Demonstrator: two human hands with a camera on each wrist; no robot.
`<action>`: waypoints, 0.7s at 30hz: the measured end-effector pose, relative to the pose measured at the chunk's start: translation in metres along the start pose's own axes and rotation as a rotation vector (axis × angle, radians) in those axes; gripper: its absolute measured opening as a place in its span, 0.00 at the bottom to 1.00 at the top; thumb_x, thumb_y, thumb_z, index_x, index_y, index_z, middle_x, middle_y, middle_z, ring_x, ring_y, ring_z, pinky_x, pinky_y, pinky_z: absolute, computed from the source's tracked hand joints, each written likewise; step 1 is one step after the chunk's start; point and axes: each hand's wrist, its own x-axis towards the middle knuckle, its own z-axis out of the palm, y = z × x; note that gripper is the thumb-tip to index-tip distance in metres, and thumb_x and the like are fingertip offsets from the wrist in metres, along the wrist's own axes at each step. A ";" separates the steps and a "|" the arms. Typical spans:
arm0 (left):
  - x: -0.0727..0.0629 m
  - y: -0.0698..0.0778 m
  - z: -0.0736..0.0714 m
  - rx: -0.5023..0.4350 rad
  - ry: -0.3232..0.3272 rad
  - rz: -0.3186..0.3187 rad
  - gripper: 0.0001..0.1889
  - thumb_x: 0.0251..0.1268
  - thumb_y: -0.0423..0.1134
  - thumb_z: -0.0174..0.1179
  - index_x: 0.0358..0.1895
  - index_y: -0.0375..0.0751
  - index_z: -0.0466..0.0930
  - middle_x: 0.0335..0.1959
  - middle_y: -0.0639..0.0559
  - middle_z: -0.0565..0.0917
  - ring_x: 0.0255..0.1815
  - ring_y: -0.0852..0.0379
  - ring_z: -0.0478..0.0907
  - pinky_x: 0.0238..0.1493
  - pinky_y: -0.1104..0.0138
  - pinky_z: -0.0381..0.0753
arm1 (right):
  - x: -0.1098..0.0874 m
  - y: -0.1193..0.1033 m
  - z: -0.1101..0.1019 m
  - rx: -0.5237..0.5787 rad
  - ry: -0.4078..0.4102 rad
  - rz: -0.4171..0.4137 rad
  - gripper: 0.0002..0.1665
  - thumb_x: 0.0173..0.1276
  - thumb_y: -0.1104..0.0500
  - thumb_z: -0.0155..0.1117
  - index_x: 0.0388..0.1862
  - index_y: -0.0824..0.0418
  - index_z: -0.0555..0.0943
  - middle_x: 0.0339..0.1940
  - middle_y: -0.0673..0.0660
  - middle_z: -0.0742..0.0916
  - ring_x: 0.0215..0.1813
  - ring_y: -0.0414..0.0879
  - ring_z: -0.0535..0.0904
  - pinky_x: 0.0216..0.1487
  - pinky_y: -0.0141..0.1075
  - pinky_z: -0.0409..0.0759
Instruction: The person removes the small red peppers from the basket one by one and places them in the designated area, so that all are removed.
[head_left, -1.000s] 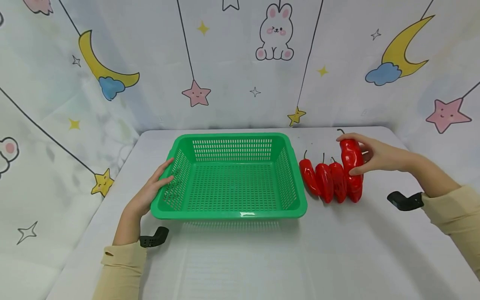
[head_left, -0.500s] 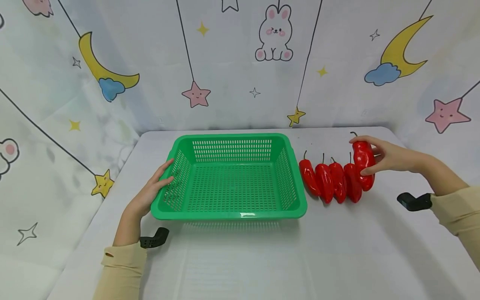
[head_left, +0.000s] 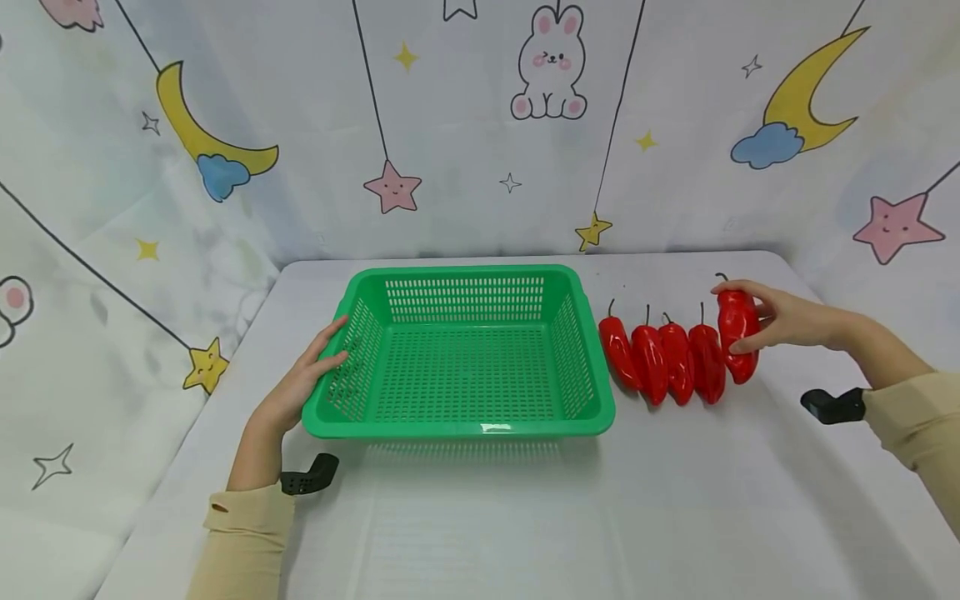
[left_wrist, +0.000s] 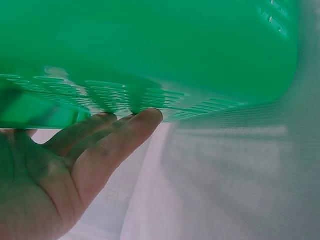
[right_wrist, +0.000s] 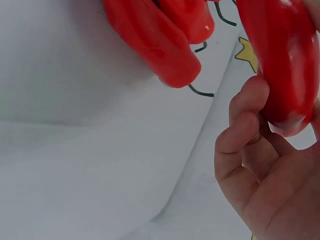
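My right hand [head_left: 787, 317] grips a glossy red chili pepper [head_left: 738, 337] by its sides. The pepper stands upright with its dark stem up, at the right end of a row. Left of it, several more red peppers [head_left: 650, 365] lie side by side with their stems away from me. In the right wrist view, curled fingers hold the pepper [right_wrist: 285, 60]. My left hand [head_left: 288, 392] rests at the left side of a green plastic basket [head_left: 457, 429]. In the left wrist view its fairly straight fingers [left_wrist: 117, 145] touch the basket's slotted wall [left_wrist: 150, 97].
A white table [head_left: 480, 517] bears everything. Behind it hangs a cloth [head_left: 465, 100] printed with moons, stars and a rabbit. The peppers lie close beside the basket's right wall. A black device sits at each wrist.
My right hand has moved right with the pepper, from over the fourth pepper of the row to the row's right end, and slightly down. The left hand and basket stay put.
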 end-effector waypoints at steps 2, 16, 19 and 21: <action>0.000 0.001 0.000 0.001 0.001 -0.001 0.30 0.73 0.46 0.40 0.73 0.60 0.39 0.73 0.50 0.34 0.64 0.40 0.50 0.48 0.64 0.68 | 0.001 0.003 0.000 -0.008 0.000 0.014 0.54 0.45 0.64 0.74 0.66 0.61 0.50 0.56 0.70 0.65 0.54 0.71 0.63 0.35 0.47 0.79; 0.001 -0.002 -0.001 -0.025 -0.007 0.001 0.30 0.73 0.46 0.40 0.73 0.59 0.39 0.72 0.49 0.35 0.58 0.39 0.58 0.44 0.66 0.71 | 0.008 0.034 0.005 -0.043 -0.054 0.128 0.56 0.47 0.62 0.73 0.67 0.63 0.48 0.54 0.72 0.66 0.54 0.69 0.62 0.38 0.49 0.78; 0.001 -0.002 -0.001 -0.012 -0.003 0.007 0.30 0.73 0.46 0.40 0.73 0.58 0.39 0.72 0.49 0.35 0.60 0.40 0.55 0.46 0.65 0.69 | 0.010 0.039 0.007 -0.050 -0.072 0.146 0.57 0.47 0.61 0.74 0.68 0.63 0.47 0.55 0.73 0.65 0.54 0.69 0.62 0.38 0.49 0.78; 0.001 -0.002 -0.001 -0.002 0.001 0.013 0.30 0.73 0.46 0.40 0.73 0.58 0.39 0.73 0.49 0.35 0.62 0.40 0.53 0.49 0.63 0.67 | 0.011 0.042 0.009 -0.054 -0.084 0.155 0.57 0.47 0.60 0.74 0.68 0.64 0.47 0.55 0.74 0.64 0.55 0.70 0.61 0.38 0.49 0.78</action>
